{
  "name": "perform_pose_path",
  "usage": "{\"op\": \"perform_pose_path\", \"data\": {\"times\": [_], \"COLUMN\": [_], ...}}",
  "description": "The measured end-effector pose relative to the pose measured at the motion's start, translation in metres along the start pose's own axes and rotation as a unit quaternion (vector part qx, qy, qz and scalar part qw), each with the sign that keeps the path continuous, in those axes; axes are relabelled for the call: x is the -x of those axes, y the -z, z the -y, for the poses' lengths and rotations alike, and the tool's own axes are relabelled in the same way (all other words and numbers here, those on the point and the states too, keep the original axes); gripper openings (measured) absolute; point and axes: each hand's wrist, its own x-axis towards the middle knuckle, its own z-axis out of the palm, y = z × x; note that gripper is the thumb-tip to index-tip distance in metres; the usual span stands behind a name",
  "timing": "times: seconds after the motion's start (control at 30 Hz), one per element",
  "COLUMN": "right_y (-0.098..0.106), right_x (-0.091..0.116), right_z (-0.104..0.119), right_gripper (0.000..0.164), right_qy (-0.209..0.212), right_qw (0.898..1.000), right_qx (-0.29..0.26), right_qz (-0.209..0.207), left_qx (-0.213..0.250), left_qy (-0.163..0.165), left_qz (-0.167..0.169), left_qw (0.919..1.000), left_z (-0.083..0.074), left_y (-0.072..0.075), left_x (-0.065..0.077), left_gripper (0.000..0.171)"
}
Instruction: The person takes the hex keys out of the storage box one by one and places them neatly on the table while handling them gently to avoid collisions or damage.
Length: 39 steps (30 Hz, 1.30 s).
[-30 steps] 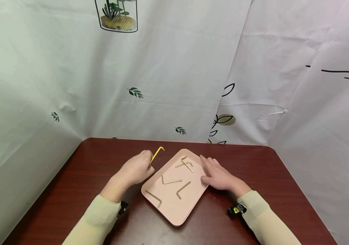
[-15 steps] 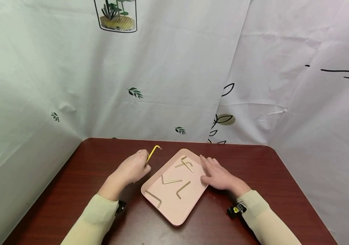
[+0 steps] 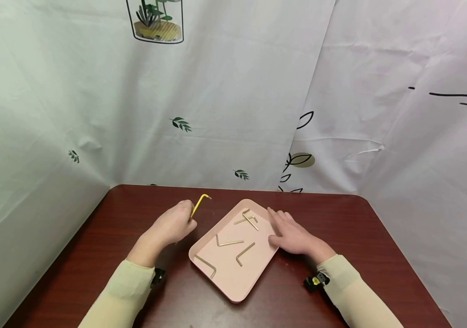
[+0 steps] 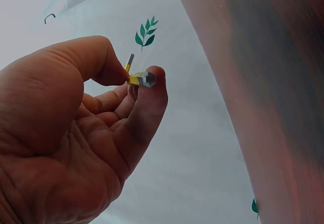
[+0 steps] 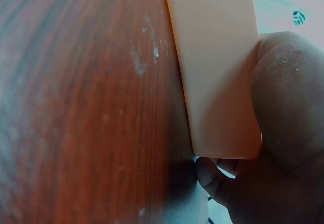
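While the left hand point(image 3: 170, 225) pinches a yellow hex key point(image 3: 197, 206), the right hand point(image 3: 292, 234) grips a pink tray point(image 3: 233, 278)

Held aslant above the table point(image 3: 319, 218), the yellow hex key is just outside the tray's far left edge, its short arm uppermost. Thumb and forefinger close on its shaft; the other fingers curl loosely behind. On the right, the hand spans the tray's right corner, thumb over the rim and fingers round the outside, with only the wall between them.

Inside the tray lie brass-coloured L-shaped keys: a crossed pair point(image 3: 251, 222) near the far corner, one key point(image 3: 231, 243) around the middle, another key point(image 3: 245, 251) toward the near right edge, and a last key point(image 3: 205, 262) by the left corner. Beyond the table's far edge hangs a white printed curtain point(image 3: 233, 91).
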Motion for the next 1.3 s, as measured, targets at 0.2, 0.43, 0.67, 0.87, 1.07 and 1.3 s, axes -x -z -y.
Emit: {"op": "perform_pose_path", "data": {"times": [0.2,0.43,0.67,0.87,1.07,1.3], "right_y": [0.000,0.000,-0.001,-0.001,-0.001,-0.001], "right_x": [0.000,0.000,0.000,0.001,0.002,0.001], "right_z": [-0.001,-0.001,0.000,-0.001,0.000,0.001], "right_gripper": [0.093,0.092,0.092,0.092,0.093,0.092], "right_qy": [-0.001,0.003,0.006,-0.008,-0.008,-0.002], "right_qw": [1.000,1.000,1.000,1.000,1.000,1.000], "right_qx": [0.001,0.001,0.002,-0.006,-0.007,-0.005], "right_qz": [0.000,-0.001,-0.004,0.003,-0.001,-0.007], "left_qx": [-0.003,-0.001,-0.009,-0.011,-0.014,-0.018], "left_qy": [0.006,0.012,0.017,0.024,0.026,0.025], "left_qz": [0.002,0.005,0.008,0.015,0.021,0.027], "left_qw": [1.0000,0.9999,0.9998,0.9995,0.9993,0.9992], "left_z": [0.004,0.008,0.010,0.011,0.012,0.016], "left_y": [0.000,0.001,0.001,0.001,0.001,0.000], "left_x": [0.000,0.000,0.002,0.004,0.004,0.005], "left_gripper": [0.014,0.015,0.017,0.018,0.017,0.016]}}
